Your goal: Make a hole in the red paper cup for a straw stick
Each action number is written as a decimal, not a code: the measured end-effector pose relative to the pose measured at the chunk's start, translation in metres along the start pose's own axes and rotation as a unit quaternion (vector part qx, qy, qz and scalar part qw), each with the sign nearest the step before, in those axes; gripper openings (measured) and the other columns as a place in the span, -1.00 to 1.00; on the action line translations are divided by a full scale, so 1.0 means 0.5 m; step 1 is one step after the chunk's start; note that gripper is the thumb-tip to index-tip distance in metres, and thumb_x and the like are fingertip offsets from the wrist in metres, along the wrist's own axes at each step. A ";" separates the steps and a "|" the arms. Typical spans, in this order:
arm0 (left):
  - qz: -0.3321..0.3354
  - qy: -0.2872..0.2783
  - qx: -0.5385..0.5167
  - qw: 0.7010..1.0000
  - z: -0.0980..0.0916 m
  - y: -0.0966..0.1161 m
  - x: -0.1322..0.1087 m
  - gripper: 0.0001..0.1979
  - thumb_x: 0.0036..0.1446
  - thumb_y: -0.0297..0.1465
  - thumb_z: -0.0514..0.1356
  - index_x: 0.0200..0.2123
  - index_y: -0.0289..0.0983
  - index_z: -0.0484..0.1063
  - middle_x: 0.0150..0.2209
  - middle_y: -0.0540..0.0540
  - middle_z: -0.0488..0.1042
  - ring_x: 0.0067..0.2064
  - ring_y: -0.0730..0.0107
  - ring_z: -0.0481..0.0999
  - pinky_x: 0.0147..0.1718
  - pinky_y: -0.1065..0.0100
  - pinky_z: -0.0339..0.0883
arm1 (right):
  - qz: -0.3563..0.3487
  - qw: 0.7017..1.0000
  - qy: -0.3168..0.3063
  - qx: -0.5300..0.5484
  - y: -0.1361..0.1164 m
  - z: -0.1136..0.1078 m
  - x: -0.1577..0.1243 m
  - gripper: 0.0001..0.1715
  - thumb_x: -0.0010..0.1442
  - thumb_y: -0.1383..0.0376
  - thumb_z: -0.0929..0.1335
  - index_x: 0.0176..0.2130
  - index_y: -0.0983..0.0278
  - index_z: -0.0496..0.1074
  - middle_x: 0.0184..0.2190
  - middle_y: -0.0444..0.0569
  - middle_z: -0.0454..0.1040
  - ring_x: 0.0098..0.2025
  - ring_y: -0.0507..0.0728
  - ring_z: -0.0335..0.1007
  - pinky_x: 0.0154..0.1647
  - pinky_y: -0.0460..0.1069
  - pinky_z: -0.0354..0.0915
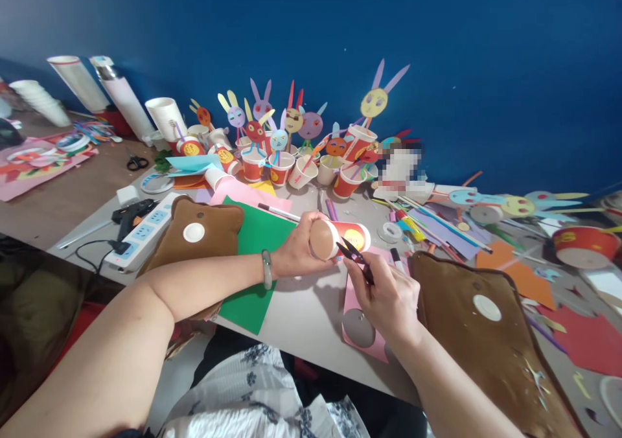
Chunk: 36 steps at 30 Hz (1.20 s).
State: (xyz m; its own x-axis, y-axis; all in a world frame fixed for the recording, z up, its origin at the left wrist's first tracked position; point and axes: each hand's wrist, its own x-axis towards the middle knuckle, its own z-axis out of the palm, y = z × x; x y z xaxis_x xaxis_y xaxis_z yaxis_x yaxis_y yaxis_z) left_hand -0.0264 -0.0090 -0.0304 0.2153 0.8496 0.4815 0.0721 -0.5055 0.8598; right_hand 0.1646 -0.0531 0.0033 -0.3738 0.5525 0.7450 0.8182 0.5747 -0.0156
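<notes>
My left hand [299, 247] is wrapped around a red and white paper cup [354, 236], which lies sideways in the air with its tan round bottom facing me. My right hand [386, 289] grips dark scissors [350, 251], their handles mostly hidden in the fingers. The slightly parted blade tips are at the cup's side near its base; I cannot tell whether they cut into it. Below my left wrist lies a green paper sheet [255, 295]. Under my right hand is pink paper [347, 331] with round holes cut out.
Brown cushions [208, 221] flank the work area, the other [466, 321] on the right. Several cups with paper rabbit heads [279, 140] stand along the blue wall. A power strip [146, 230] and a black glue gun [131, 211] are left; markers, straws and orange paper [515, 273] right.
</notes>
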 end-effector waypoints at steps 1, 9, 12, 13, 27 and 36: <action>0.001 -0.002 -0.002 1.000 0.000 0.000 0.000 -0.25 -0.13 -0.22 0.45 0.04 -0.19 0.10 0.00 -0.15 0.32 -0.01 0.20 0.43 -0.04 0.19 0.35 | -0.004 1.000 0.003 0.000 0.001 -0.001 0.001 -0.75 0.33 0.18 0.35 -0.29 0.32 0.43 -0.68 -0.21 0.36 -0.68 -0.04 0.23 -0.58 -0.12 0.08; -0.003 0.000 0.007 1.000 -0.001 0.004 0.000 -0.26 -0.15 -0.26 0.46 0.02 -0.19 0.11 0.00 -0.17 0.33 -0.01 0.17 0.45 -0.02 0.12 0.37 | -0.009 1.000 -0.001 0.017 0.004 -0.005 0.003 -0.78 0.33 0.21 0.35 -0.28 0.32 0.44 -0.68 -0.21 0.36 -0.68 -0.05 0.22 -0.58 -0.12 0.08; 0.001 0.003 0.007 1.000 0.000 0.005 0.001 -0.26 -0.14 -0.25 0.45 0.03 -0.20 0.11 -0.01 -0.17 0.33 -0.01 0.17 0.45 -0.03 0.13 0.38 | -0.005 1.000 -0.003 0.028 0.003 -0.005 0.003 -0.76 0.33 0.21 0.34 -0.31 0.33 0.44 -0.69 -0.21 0.35 -0.69 -0.06 0.19 -0.58 -0.12 0.07; 0.004 0.005 0.006 1.000 0.001 0.004 0.001 -0.26 -0.14 -0.25 0.45 0.02 -0.20 0.11 -0.01 -0.17 0.33 -0.01 0.17 0.45 -0.03 0.13 0.38 | -0.005 0.999 -0.002 0.031 0.003 -0.005 0.003 -0.76 0.33 0.21 0.34 -0.31 0.33 0.44 -0.69 -0.21 0.35 -0.69 -0.06 0.18 -0.59 -0.12 0.07; 0.055 0.030 0.085 0.994 -0.013 -0.012 0.005 -0.12 -0.21 -0.12 0.47 0.09 -0.19 0.07 0.05 -0.23 0.36 0.05 0.12 0.46 0.01 0.13 0.37 | 0.035 0.995 -0.052 0.077 0.006 -0.005 -0.001 -0.69 0.35 0.17 0.30 -0.36 0.30 0.42 -0.70 -0.21 0.33 -0.70 -0.06 0.20 -0.61 -0.13 0.08; 0.011 0.021 0.064 0.998 -0.010 -0.001 0.005 -0.18 -0.19 -0.14 0.47 0.05 -0.19 0.11 0.01 -0.20 0.39 0.00 0.14 0.48 -0.05 0.15 0.38 | 0.008 1.000 -0.024 0.015 0.005 -0.006 0.002 -0.68 0.33 0.16 0.34 -0.39 0.30 0.41 -0.71 -0.20 0.35 -0.68 -0.05 0.26 -0.61 -0.12 0.07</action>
State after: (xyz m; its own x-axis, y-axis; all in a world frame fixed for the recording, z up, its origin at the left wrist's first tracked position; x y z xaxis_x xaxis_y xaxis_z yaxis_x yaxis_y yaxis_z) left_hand -0.0308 -0.0058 -0.0287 0.1769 0.8428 0.5084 0.1926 -0.5362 0.8218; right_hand 0.1674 -0.0530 0.0058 -0.3814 0.5897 0.7119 0.8115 0.5824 -0.0476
